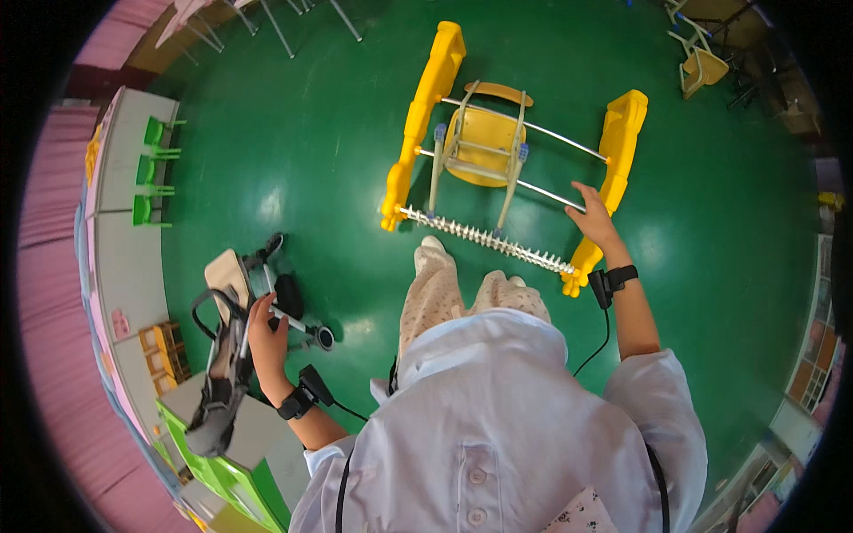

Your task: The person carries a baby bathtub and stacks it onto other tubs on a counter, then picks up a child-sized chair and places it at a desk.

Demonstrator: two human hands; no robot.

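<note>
My right hand reaches forward with its fingers spread, over the right end of a rack with two yellow plastic side panels. Thin metal bars join the panels, and a white toothed rod runs along the near side. I cannot tell whether the fingers touch the nearest bar. Within the rack is a small chair with a yellow seat and pale metal legs. My left hand is beside a grey and beige stroller, thumb and fingers apart and slightly bent; contact with its frame is unclear.
Green flooring surrounds me. Several small green chairs line the white cabinet on the left. A bright green unit stands behind the stroller. Another chair is at the far right, and table legs show far left.
</note>
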